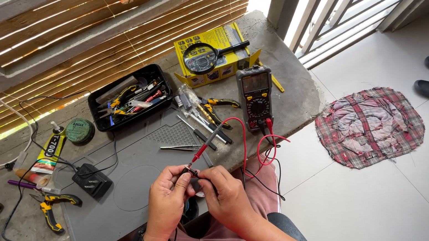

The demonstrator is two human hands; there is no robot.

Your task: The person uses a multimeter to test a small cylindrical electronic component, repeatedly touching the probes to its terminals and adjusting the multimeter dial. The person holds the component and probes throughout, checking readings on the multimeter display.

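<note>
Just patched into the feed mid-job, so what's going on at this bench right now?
A person sits at a grey work mat on a concrete bench. Both hands meet over its near edge: the left hand and right hand pinch a small dark part between the fingertips. A red probe lead touches it, wired to a dark handheld multimeter. A black tray of tools sits behind.

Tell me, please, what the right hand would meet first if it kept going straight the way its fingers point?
Almost at once the left hand: the right hand points leftward at it, the fingertips meeting around a small dark part.
</note>
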